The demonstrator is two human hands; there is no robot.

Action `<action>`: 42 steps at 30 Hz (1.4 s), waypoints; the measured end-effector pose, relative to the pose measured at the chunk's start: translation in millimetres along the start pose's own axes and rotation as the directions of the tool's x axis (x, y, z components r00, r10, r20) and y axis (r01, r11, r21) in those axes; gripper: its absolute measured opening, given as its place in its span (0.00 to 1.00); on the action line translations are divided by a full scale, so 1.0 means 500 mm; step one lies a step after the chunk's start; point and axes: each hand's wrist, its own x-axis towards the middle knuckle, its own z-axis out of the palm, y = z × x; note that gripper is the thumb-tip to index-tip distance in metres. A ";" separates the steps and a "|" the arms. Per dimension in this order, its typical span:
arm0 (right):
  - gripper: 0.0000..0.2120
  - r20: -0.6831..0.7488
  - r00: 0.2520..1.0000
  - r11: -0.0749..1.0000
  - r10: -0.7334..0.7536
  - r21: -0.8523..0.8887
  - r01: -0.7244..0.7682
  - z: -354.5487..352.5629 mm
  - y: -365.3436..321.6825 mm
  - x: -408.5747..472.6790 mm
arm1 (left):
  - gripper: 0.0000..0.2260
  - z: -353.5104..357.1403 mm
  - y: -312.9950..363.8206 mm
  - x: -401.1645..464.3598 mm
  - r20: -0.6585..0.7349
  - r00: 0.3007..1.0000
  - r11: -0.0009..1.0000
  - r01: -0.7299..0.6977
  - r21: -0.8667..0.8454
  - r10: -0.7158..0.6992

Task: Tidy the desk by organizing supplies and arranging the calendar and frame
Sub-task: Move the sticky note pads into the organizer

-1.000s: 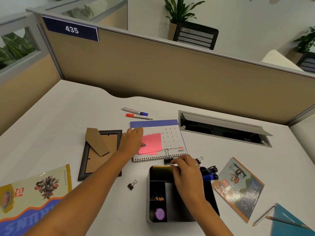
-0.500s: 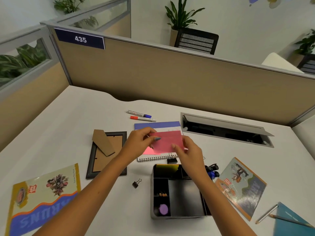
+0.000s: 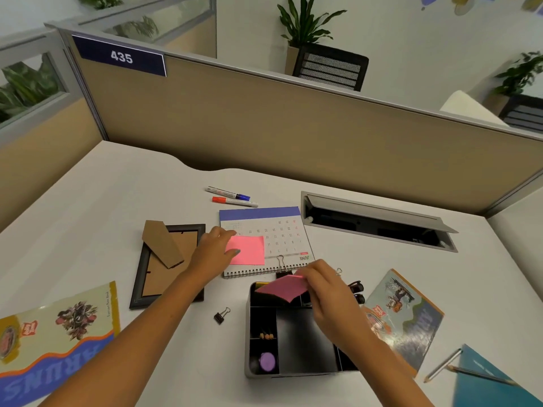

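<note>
White desk (image 3: 88,218) behind tan partition (image 3: 293,133); left hand (image 3: 216,254) pinching pink note (image 3: 248,249) on calendar (image 3: 282,230); right hand (image 3: 326,286) gripping pink sheet (image 3: 283,287) over organizer (image 3: 293,342).

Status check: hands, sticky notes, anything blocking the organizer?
Right hand pinching pink sticky note over organizer. Left hand pinching sticky pad on calendar. Nothing blocking.
</note>
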 end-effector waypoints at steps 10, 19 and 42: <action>0.14 0.103 0.993 0.962 -0.056 -0.260 0.081 0.075 0.012 0.029 | 0.34 0.008 0.006 0.072 0.208 0.975 0.917 -0.015 0.399 -0.075; 0.08 0.021 0.989 0.977 0.145 -0.159 -0.140 0.098 0.025 0.019 | 0.07 -0.003 -0.007 0.064 0.022 0.985 0.976 0.165 0.139 -0.170; 0.10 -0.007 0.967 0.966 0.256 0.039 -0.256 0.082 -0.001 0.031 | 0.06 -0.086 0.089 -0.079 -0.171 0.983 0.903 -0.013 -0.430 -0.067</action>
